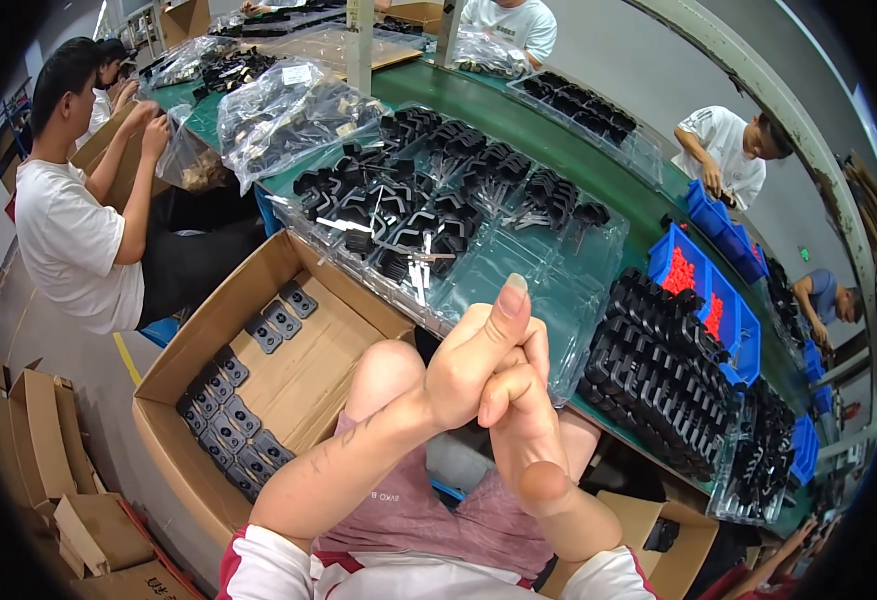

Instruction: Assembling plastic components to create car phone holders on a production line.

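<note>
Both hands meet at the lower middle of the frame, the left hand [479, 365] clasped over the right hand [519, 410], fingers interlocked, thumb up, holding no part. They hover just below the clear plastic tray [519, 270] of black plastic brackets [399, 215] on the green bench (cardboard box [289, 370] at lower left); this looks like a pause, and any pickup calls for unclasping.

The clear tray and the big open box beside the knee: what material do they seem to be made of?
The clear tray looks like thin glossy plastic: see-through, with glare and moulded pockets. The open box looks like matt brown corrugated cardboard, with folded flaps.
</note>
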The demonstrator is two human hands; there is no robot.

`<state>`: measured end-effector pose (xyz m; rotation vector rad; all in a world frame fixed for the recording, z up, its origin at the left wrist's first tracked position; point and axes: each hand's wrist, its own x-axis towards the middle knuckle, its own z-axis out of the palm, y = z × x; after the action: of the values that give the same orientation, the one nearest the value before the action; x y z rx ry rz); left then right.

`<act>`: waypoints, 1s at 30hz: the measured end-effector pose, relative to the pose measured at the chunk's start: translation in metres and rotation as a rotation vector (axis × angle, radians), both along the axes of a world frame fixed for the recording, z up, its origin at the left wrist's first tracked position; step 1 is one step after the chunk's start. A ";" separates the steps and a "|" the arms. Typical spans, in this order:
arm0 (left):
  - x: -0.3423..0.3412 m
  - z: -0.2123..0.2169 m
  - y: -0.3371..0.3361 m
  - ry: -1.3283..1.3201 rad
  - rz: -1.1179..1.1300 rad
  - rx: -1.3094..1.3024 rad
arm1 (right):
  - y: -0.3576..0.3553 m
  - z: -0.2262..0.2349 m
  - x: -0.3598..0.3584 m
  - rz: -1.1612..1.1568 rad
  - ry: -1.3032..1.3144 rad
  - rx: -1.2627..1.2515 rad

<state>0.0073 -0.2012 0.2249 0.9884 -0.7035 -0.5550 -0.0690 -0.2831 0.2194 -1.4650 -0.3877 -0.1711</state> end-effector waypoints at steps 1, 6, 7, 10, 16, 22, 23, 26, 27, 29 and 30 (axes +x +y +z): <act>-0.001 0.002 -0.002 0.010 0.016 -0.022 | 0.001 0.000 0.000 -0.007 -0.006 0.000; 0.003 0.001 0.004 -0.014 -0.039 0.049 | 0.004 -0.003 -0.002 -0.047 -0.035 -0.003; 0.003 0.001 0.004 -0.025 -0.063 0.079 | 0.005 -0.004 -0.002 -0.056 -0.041 -0.004; 0.004 0.001 0.005 -0.018 -0.082 0.070 | 0.007 -0.005 -0.004 -0.081 -0.054 -0.007; 0.006 0.001 0.006 -0.047 -0.092 0.061 | 0.008 -0.006 -0.004 -0.107 -0.068 -0.019; 0.000 0.000 0.003 0.078 -0.036 -0.026 | 0.013 -0.008 -0.003 -0.148 -0.085 -0.002; 0.000 0.000 0.002 0.079 -0.040 -0.027 | 0.013 -0.008 -0.003 -0.152 -0.084 -0.003; 0.002 -0.001 0.000 0.020 -0.082 -0.058 | 0.015 -0.009 -0.006 -0.168 -0.133 -0.017; 0.003 -0.001 0.000 0.001 -0.095 -0.068 | 0.016 -0.009 -0.006 -0.172 -0.150 -0.021; 0.008 -0.003 0.002 -0.037 -0.138 -0.046 | 0.018 -0.010 -0.007 -0.190 -0.152 -0.022; 0.012 -0.004 0.003 -0.077 -0.178 -0.024 | 0.019 -0.011 -0.008 -0.206 -0.155 -0.023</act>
<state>0.0188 -0.1980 0.2206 0.9340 -0.8709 -0.6647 -0.0766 -0.2636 0.2088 -1.5178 -0.3648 -0.4485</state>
